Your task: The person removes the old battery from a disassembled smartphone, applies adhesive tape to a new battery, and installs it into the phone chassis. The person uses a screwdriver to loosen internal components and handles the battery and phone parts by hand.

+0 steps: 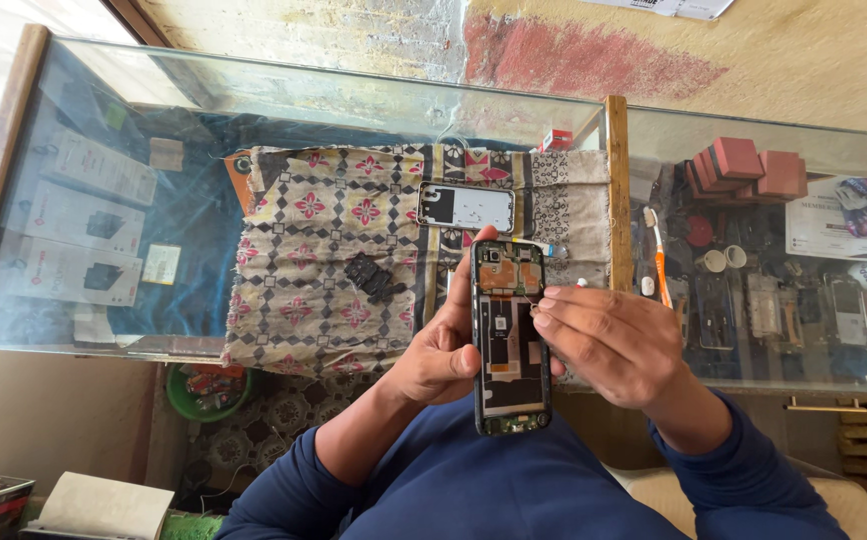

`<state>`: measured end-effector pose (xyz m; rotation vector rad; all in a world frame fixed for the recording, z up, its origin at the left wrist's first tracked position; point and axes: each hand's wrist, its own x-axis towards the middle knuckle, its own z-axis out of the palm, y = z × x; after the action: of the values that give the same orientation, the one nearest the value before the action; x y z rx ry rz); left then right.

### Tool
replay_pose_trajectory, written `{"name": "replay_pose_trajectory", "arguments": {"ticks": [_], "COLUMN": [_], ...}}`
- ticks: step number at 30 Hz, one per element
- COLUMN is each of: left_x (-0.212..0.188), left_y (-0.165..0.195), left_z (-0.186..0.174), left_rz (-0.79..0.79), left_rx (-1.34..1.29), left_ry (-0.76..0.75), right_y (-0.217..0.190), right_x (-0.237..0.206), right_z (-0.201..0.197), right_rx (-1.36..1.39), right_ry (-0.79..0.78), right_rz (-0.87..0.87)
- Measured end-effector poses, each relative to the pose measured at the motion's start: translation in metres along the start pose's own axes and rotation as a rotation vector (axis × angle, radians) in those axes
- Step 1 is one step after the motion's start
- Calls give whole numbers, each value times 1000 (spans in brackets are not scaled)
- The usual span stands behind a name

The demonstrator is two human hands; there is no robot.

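We hold an opened phone [511,338] upright above the edge of the glass tabletop [204,90], its back off and its boards bare. Our left hand [444,345] wraps it from behind, grip closed around the frame, most fingers hidden by the phone. Our right hand [609,335] pinches at the phone's upper right edge; what sits between those fingertips is too small to make out. The removed back cover [467,207] lies on the patterned cloth [324,250], beside a small black part [372,276] we cannot identify.
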<state>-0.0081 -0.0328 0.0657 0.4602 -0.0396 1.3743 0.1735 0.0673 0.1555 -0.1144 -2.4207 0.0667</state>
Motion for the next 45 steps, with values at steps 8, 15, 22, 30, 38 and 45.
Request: {"name": "replay_pose_trajectory", "arguments": {"ticks": [8, 15, 22, 30, 38, 45], "left_x": [0, 2, -2, 4, 3, -1], "left_y": [-7, 0, -8, -19, -23, -27], "left_z": [2, -8, -20, -27, -35, -53], "left_rz": [-40, -39, -53, 42, 39, 11], "left_rx": [-27, 46, 108, 301, 258, 366], "left_ry": [-25, -95, 39, 155, 176, 204], "right_y": [5, 5, 11, 2, 1, -4], "right_x": [4, -14, -21, -17, -16, -20], "right_z": [-14, 0, 18, 33, 37, 49], "right_rx": [-20, 296, 823, 367, 237, 219], "right_ry": [-71, 216, 178, -10, -46, -97], "right_rz": [-95, 638, 803, 727, 657, 714]}}
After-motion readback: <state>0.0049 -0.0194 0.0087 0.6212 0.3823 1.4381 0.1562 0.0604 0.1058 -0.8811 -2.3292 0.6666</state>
